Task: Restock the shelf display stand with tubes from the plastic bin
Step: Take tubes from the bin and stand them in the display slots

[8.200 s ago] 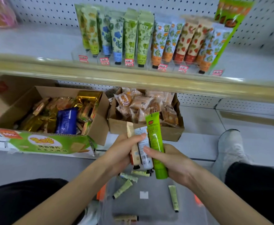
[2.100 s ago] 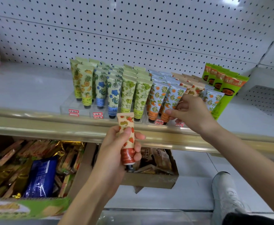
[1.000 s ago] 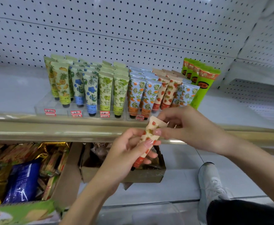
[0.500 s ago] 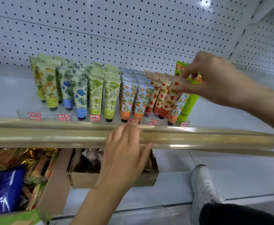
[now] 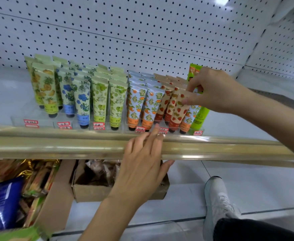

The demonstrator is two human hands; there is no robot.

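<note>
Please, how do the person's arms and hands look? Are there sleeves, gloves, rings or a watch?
The left hand and the right hand are bare: no gloves, no rings. Both forearms are bare as far as the picture shows; no sleeve, watch or bracelet is in view.

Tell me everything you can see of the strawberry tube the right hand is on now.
The strawberry tube is cream with red strawberries, a red band low down and a dark cap at the bottom. It looks like soft plastic with a flat crimped top. It stands cap-down, leaning right, at the front of its row in the clear display stand. The right hand pinches its top end. An orange-print tube sits beside it.
</note>
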